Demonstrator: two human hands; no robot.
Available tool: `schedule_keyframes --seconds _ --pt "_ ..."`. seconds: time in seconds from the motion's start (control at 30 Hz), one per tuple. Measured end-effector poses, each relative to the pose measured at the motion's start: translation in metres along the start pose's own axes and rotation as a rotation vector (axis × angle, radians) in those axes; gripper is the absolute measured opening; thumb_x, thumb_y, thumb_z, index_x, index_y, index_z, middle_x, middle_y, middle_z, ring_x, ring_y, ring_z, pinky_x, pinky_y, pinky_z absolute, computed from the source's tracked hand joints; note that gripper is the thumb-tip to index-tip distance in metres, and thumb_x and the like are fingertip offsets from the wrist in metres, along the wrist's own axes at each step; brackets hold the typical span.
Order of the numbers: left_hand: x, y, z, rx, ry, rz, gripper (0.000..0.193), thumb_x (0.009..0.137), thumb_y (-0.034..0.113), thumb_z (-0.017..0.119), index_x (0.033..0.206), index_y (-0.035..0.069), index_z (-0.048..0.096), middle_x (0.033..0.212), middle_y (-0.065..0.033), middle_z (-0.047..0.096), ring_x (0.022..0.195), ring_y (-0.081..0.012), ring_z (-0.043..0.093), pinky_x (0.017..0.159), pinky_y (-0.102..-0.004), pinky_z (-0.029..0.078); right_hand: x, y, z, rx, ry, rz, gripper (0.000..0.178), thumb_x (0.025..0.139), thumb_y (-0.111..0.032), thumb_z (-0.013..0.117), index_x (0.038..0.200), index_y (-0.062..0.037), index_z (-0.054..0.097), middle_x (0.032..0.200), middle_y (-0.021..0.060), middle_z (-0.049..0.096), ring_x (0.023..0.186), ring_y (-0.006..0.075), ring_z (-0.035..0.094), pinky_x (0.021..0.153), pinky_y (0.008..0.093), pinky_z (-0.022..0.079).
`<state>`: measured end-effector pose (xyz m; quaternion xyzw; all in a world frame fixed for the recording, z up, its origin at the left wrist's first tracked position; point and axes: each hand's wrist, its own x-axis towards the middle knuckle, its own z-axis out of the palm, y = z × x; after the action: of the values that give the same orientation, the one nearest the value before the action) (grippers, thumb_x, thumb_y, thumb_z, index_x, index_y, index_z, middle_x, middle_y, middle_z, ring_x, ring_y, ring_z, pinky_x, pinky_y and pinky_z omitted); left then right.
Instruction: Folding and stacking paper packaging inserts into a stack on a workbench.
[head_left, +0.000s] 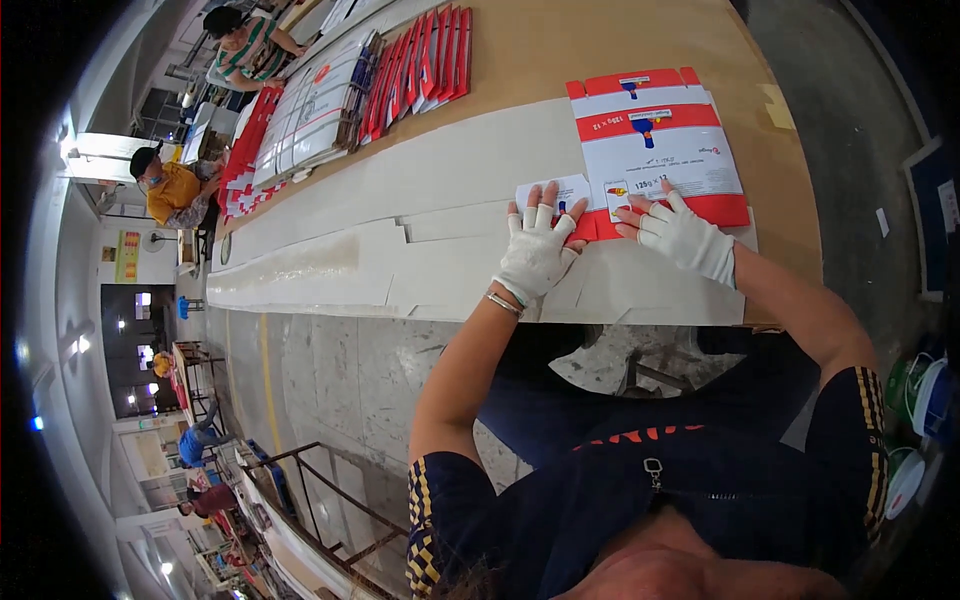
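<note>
A flat red-and-white printed carton (680, 150) lies on the table in front of me, with blue marks on its panels and tabs at its far end. My left hand (535, 250), in a white glove with bare fingertips, rests with fingers apart on the white flap (573, 187) at the carton's left side. My right hand (685, 235), gloved alike, lies spread on the carton's near edge and main panel. Both hands press from above, and neither grips anything. The parts under my palms are hidden.
Grey-white board sheets (460, 180) cover the near table. Folded red-and-white cartons (425, 70) stand in a row at the far left, beside a strapped bundle (318, 100). Co-workers, one in a yellow shirt (172, 195), work beyond. A metal frame (320, 510) stands at lower left.
</note>
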<state>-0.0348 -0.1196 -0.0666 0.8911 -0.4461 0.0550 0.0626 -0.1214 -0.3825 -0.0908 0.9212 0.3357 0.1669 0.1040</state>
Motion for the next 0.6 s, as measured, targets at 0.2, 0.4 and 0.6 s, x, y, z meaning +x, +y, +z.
schedule_keyframes --seconds 0.2,0.4,0.6 --pt "0.003 0.0 -0.004 -0.044 0.008 0.034 0.058 0.084 0.045 0.056 0.137 0.023 0.045 0.146 -0.0186 0.03 0.134 -0.0395 0.027 0.102 -0.0665 0.016 -0.001 0.002 0.0 0.124 0.041 0.0 0.044 0.089 -0.017 0.042 0.133 -0.014 0.047 0.14 0.0033 0.046 0.133 0.0216 0.038 0.108 0.06 0.02" --pt "0.02 0.002 0.001 -0.14 -0.023 -0.146 0.071 0.077 0.045 0.065 0.138 0.018 0.042 0.147 -0.0134 0.03 0.136 -0.0369 0.024 0.105 -0.062 0.015 0.001 0.01 -0.001 0.14 0.011 -0.026 0.045 0.088 -0.016 0.041 0.133 -0.0135 0.047 0.142 0.0032 0.044 0.133 0.0215 0.037 0.109 0.0577 0.019" --pt "0.086 -0.007 0.007 -0.122 0.029 -0.346 0.072 0.073 0.051 0.067 0.13 0.011 0.048 0.143 -0.018 0.035 0.136 -0.0409 0.022 0.107 -0.0596 0.018 0.005 0.014 -0.01 0.167 0.009 -0.001 0.045 0.083 -0.012 0.046 0.128 -0.0101 0.051 0.133 0.0076 0.051 0.124 0.0238 0.046 0.106 0.053 0.029"
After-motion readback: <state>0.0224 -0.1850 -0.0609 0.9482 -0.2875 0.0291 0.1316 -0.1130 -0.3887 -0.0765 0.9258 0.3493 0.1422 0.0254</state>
